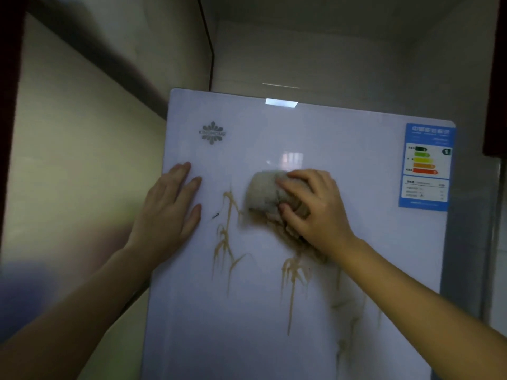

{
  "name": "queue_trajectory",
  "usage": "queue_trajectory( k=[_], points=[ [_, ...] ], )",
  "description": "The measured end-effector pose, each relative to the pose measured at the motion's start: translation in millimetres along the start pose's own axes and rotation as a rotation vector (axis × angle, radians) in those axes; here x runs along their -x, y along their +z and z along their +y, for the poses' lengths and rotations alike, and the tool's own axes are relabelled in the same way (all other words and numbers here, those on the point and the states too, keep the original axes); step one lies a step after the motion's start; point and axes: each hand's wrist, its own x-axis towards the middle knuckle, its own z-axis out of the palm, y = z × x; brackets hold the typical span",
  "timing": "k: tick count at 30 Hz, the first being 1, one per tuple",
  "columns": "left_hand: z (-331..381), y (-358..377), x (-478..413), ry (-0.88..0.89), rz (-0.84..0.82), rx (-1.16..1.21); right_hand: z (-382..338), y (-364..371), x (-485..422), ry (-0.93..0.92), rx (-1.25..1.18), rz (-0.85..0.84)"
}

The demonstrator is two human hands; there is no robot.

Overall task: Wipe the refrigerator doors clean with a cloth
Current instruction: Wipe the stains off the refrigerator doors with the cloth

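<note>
White refrigerator door, centre frame, bamboo print, blue energy label upper right. Right hand clenched on bunched grey cloth, pressed to door. Left hand spread flat, bracing. Cloth likely soft, light; best gripped bunched.

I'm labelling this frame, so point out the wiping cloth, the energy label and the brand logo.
wiping cloth (263,192): head view, its bunched grey top.
energy label (425,165): head view, coloured rating bars.
brand logo (212,133): head view, snowflake emblem's centre.
</note>
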Motion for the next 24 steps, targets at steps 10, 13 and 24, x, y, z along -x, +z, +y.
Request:
queue_trajectory(
  k=[10, 13, 24],
  points=[
    [-2, 5, 3, 0.034, 0.019, -0.014, -13, 19, -32, -0.078, 0.035, 0.026],
    [-5, 6, 4, 0.043, 0.016, -0.027, -27, 29, -32, -0.044, -0.012, 0.035],
    [-7, 5, 9, 0.060, 0.032, -0.028, -26, 32, -36, -0.162, 0.022, -0.010]
  ],
)
